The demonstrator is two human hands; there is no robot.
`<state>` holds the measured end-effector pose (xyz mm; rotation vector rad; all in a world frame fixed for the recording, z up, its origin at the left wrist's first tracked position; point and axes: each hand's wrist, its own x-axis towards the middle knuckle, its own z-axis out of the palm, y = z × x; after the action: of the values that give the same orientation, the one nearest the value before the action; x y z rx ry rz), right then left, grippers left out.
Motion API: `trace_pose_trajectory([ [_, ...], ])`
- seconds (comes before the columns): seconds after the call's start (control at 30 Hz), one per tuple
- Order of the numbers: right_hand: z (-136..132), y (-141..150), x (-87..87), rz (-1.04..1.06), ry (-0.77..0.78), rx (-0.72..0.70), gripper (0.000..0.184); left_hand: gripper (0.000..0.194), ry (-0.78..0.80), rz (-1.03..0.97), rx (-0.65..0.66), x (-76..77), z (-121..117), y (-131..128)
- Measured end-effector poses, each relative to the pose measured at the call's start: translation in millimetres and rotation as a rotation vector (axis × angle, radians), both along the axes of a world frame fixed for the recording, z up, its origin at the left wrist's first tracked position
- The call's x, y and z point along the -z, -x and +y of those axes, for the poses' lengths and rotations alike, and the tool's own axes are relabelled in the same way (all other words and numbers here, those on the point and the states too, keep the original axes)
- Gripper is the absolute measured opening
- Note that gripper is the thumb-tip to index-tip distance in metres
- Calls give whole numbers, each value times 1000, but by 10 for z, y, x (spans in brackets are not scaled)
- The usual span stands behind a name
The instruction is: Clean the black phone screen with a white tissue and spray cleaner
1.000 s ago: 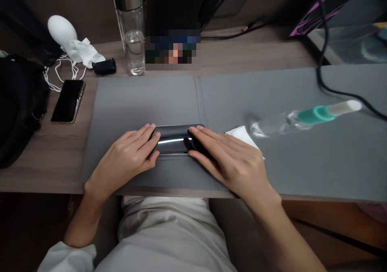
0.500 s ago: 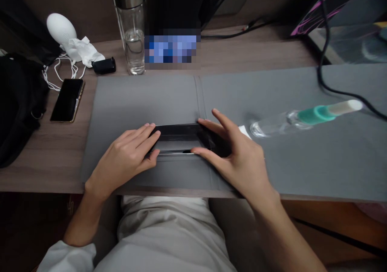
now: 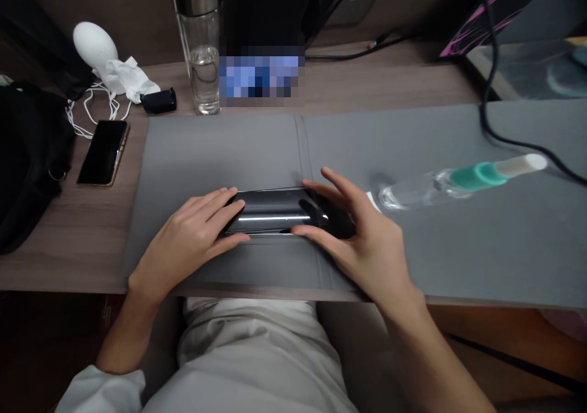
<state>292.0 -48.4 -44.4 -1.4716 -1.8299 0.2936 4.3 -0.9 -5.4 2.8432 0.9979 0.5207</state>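
I have both hands on a glossy dark slab [image 3: 270, 210], which looks like a phone and lies flat on the grey mat [image 3: 220, 150] near the front of the worktop [image 3: 403, 73]. I judge this to be a steadying and lining-up step. A further adjustment would call for light, even pressure, with the edges kept level.

My left hand [image 3: 195, 229] is partly closed across the slab's left end, fingers over the far side and thumb along the near edge. My right hand [image 3: 371, 235] arches over the right end in a wide grip: thumb at the near edge, one finger at the far edge, forefinger raised clear. So the slab lies between my palms, its middle bare. How hard either grip presses, I cannot tell. Beyond my right hand, a clear bottle [image 3: 415, 193] lies on the mat.
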Motion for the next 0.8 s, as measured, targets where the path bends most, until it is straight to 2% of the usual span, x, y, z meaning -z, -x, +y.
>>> trace_pose_trajectory([
  [0.2, -2, 11, -13, 7, -18, 8, 85, 50, 104, -33, -59, -22, -11, -22],
  [0.37, -5, 6, -17, 1, -26, 5, 86, 81, 107, 44, -184, -22, -4, -22],
  [0.43, -5, 5, -17, -1, -26, 6, 87, 86, 106, 66, -206, -17, 2, 4],
  [0.63, 4, 2, -1, -22, -21, -11, 87, 71, 208, 22, -204, -21, 10, 84],
  [0.8, 20, -4, 7, -53, -38, -31, 85, 70, 229, 28, -212, -35, 4, 72],
])
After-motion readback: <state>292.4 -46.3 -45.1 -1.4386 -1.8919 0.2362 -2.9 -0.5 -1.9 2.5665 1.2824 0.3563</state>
